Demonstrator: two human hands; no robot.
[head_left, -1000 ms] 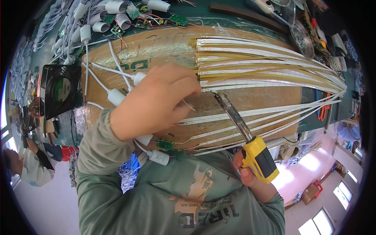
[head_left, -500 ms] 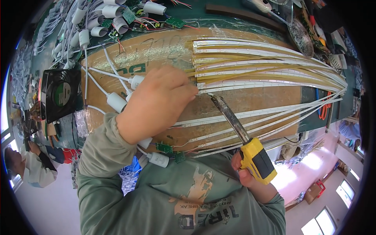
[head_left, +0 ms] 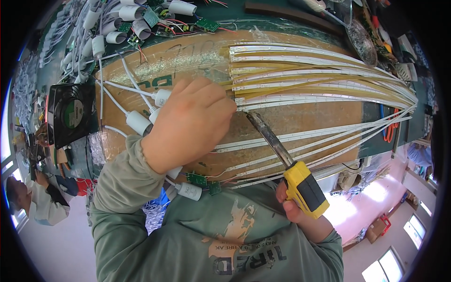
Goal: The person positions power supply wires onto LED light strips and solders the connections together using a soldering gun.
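My right hand point(head_left: 292, 203) grips the yellow and black handle of a soldering iron point(head_left: 305, 190). Its dark metal barrel slants up and left, and the tip comes close to the left end of one LED strip point(head_left: 300, 101), beside my left fingers. My left hand point(head_left: 190, 123) is closed in a pinch at that strip end; what lies between the fingers is hidden. Under and around the left wrist lie white lamp caps point(head_left: 138, 123) with white cables. A small green circuit board point(head_left: 196, 178) lies beside another cap point(head_left: 190, 191) near my lap.
A fan of white and yellow LED strips point(head_left: 324, 73) lies on brown cardboard point(head_left: 291, 117). A black fan point(head_left: 73, 115) stands at the left. More caps and boards point(head_left: 129, 13) are heaped at the back left. Far right is a metal ladle-like tool point(head_left: 361, 44). Another person point(head_left: 42, 202) is at the left.
The soldering iron has shifted slightly left and up, its tip now nearer my left fingers. My left hand stays closed at the strip ends, its knuckles turned a little.
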